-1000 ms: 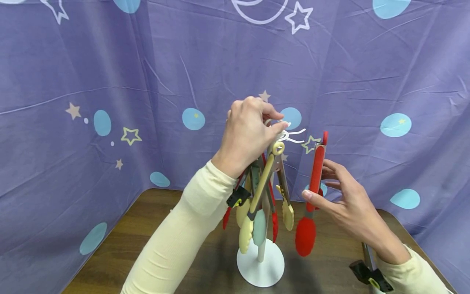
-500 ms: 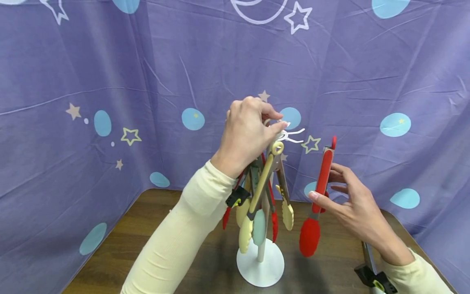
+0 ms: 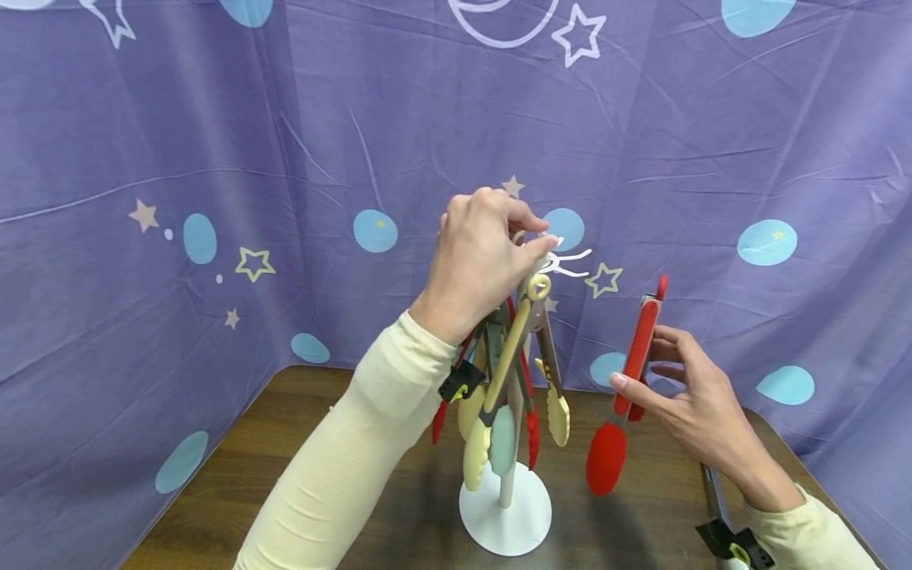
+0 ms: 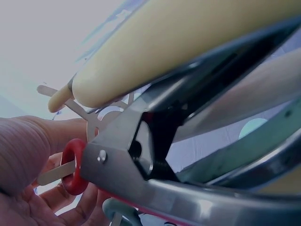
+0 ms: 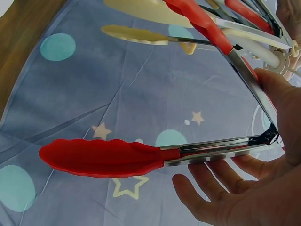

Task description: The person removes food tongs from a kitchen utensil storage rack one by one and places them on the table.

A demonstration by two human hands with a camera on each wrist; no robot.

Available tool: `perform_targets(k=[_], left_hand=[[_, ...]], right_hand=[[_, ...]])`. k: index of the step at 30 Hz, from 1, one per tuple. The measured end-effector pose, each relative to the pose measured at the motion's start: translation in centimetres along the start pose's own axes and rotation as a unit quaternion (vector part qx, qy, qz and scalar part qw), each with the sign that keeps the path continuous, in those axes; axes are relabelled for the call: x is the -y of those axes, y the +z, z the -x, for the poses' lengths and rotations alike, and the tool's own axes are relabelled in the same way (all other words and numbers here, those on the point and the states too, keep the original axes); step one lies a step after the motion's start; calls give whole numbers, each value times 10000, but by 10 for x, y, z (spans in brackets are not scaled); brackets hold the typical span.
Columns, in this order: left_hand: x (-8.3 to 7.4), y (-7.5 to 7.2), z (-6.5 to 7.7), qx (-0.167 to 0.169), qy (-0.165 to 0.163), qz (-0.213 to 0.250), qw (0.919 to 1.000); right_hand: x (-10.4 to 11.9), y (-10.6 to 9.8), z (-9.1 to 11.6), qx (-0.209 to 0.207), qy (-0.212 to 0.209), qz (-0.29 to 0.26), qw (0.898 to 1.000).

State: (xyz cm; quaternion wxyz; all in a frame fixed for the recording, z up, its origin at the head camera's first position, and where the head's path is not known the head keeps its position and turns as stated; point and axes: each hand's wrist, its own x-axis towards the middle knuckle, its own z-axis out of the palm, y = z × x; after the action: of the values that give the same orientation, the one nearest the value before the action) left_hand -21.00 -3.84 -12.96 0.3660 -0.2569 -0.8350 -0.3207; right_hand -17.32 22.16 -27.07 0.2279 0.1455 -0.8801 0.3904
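Observation:
My left hand (image 3: 480, 253) pinches the top of a white stand (image 3: 513, 518), beside its prongs (image 3: 570, 261). Pale yellow tongs (image 3: 509, 364), mint tongs (image 3: 503, 443) and other red tongs (image 3: 533, 431) hang from it. A red hanging loop (image 4: 73, 165) sits around one prong in the left wrist view, close to the fingers. Right of the stand, my right hand (image 3: 694, 412) holds red-tipped tongs (image 3: 634, 348) between thumb and fingers, head down and tilted. In the right wrist view their two arms are spread in a wide V.
The stand's round base rests on a brown wooden table (image 3: 399, 507). A purple curtain (image 3: 677, 142) with stars and blue spots surrounds the table's back and sides. Near the right forearm a grey bar (image 3: 716, 495) shows, partly hidden by the black wrist camera (image 3: 734, 542).
My right hand has moved right and slightly down with the red tongs, away from the stand. The tongs lean further to the right at the top. The left hand stays in place.

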Motion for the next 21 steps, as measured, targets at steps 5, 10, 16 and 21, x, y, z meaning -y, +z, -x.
perform_targets(k=[5, 10, 16, 21], left_hand=[[0, 0, 0, -11, 14, 19, 10000], [0, 0, 0, -14, 29, 4, 10000], [1, 1, 0, -25, 58, 1, 10000], [0, 1, 0, -22, 52, -16, 10000]], right_hand=[[-7, -1, 0, -32, 88, -26, 10000], [-14, -1, 0, -100, 146, -9, 9998], [-23, 0, 2, -145, 205, 157, 9996], [-31, 0, 3, -127, 318, 251, 9991]])
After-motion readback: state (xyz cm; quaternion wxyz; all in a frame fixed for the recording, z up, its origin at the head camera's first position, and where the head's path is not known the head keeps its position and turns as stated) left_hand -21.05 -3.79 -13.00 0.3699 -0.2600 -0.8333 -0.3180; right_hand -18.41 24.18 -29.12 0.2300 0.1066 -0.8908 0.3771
